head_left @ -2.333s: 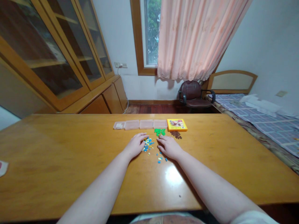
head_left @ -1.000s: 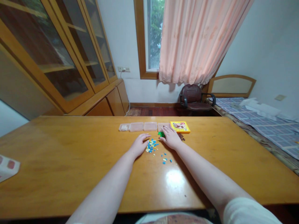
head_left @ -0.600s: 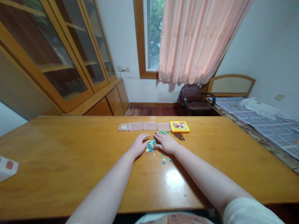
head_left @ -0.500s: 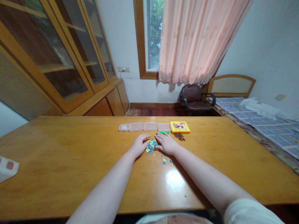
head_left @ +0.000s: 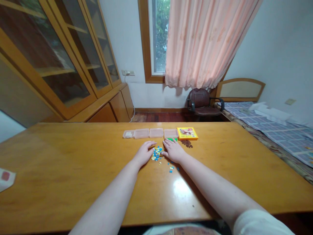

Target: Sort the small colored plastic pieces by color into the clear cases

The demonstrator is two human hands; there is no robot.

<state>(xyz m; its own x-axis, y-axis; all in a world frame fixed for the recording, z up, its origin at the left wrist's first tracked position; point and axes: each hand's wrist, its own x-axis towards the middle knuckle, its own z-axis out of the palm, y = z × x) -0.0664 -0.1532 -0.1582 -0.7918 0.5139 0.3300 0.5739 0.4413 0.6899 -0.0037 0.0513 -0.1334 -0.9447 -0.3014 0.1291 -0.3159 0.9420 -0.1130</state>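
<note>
A small heap of blue, yellow and white building bricks [head_left: 156, 153] lies on the wooden table between my two hands. My left hand [head_left: 145, 152] curves around the heap's left side, fingers apart, thumb at its edge. On the right, my right hand [head_left: 173, 150] rests palm down with fingers stretched out and its thumb touching the heap. Green pieces [head_left: 172, 139] show just beyond the right fingertips, partly covered. A few loose bricks [head_left: 171, 171] are scattered nearer to me. Neither hand grips anything that I can see.
Along the far side stand several clear plastic trays [head_left: 156, 132] in a row, with a yellow box [head_left: 187, 133] at their right end. Brown pieces [head_left: 187, 143] are piled in front of the box. A paper item [head_left: 7, 179] lies at the table's left edge.
My right hand has shifted slightly, and the brick heap looks a little more gathered between the hands. The whole view has moved a little.
</note>
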